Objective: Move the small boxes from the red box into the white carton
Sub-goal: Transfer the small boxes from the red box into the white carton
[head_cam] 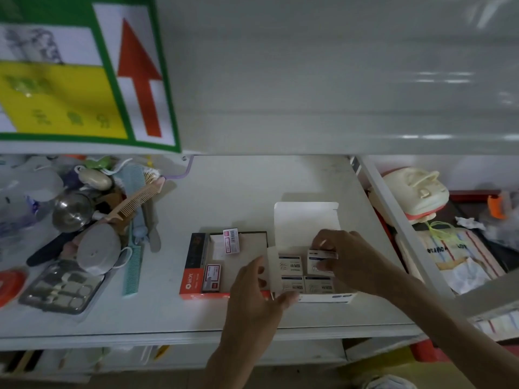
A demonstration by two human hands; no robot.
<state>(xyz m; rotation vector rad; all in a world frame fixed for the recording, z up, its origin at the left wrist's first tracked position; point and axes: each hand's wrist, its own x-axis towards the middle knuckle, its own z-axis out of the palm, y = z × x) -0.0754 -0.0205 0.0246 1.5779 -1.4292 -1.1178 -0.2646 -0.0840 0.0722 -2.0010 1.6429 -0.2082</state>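
At centre frame, the right hand (341,249) pinches a small box (322,262) inside the white carton (306,220), beside three others. The left hand (257,290), fingers spread, steadies the carton's left flap. Left of it, the red box (193,273) holds two boxes on a white shelf (238,186).

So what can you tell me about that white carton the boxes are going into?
The white carton looks like thin cardboard, open, its lid flap standing up at the back. It sits on the white shelf, right of the red box. Three small boxes lie inside; the right hand is holding a fourth over the back right spot. The left hand is at its left wall.
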